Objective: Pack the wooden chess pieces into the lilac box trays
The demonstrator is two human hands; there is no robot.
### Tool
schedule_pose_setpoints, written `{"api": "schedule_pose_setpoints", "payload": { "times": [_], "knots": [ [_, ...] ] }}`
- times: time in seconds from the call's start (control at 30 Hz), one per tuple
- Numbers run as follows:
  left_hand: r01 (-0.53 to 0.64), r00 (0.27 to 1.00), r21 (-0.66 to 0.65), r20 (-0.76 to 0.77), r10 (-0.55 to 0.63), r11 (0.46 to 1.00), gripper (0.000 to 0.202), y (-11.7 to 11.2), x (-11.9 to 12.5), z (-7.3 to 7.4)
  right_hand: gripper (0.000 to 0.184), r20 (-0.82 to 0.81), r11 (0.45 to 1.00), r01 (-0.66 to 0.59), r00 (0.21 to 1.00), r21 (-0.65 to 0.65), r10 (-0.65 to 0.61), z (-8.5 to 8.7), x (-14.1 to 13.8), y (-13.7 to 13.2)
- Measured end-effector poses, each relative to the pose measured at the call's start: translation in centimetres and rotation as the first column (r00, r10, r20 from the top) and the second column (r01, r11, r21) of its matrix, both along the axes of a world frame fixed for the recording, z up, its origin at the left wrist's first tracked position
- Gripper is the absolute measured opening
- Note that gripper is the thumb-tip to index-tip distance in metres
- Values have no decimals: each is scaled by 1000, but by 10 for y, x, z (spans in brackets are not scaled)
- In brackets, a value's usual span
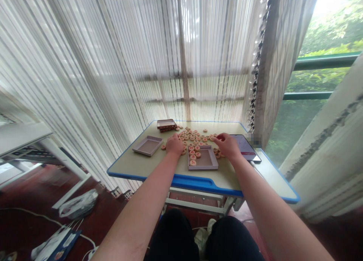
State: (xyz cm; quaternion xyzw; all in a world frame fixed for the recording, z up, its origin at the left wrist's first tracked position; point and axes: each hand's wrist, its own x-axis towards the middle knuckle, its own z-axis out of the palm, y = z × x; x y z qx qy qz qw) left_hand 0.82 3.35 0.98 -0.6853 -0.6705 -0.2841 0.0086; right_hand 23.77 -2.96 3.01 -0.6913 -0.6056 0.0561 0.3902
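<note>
Reaching around a tray (pixel 207 161)
Left hand (pixel 175 144) and right hand (pixel 227 145) are reaching among round pieces (pixel 196 141) beside it; any grasp cannot be told.

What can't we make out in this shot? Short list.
All in the head view:
Left hand: its own back hides what its fingertips touch.
Right hand: too small to tell whether its fingertips grip a piece.
Loose pieces: most markings too small to read.
Tablet: screen text too small; the right hand covers part.
Forearms: cut off by the bottom edge.
</note>
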Motion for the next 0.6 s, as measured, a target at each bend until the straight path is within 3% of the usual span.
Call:
{"api": "schedule_pose_setpoints", "payload": {
  "times": [0.07,0.2,0.33,0.6],
  "knots": [
    [1,1000,-13,1,-1,1000,21,-1,0,1,33,-14,993,-117,993,28,118,4,-5,-6],
    [-12,1000,-26,-9,11,1000,22,-3,2,2,18,262,940,-341,906,-10,331,3,-16,-16],
    [-16,1000,-24,-14,16,1000,23,-6,2,4,19,407,923,-367,830,-117,381,0,-22,-20],
    [-4,1000,10,0,4,1000,22,-6,0,5,25,360,899,-406,824,-163,438,3,-20,-25]
  ]
}}
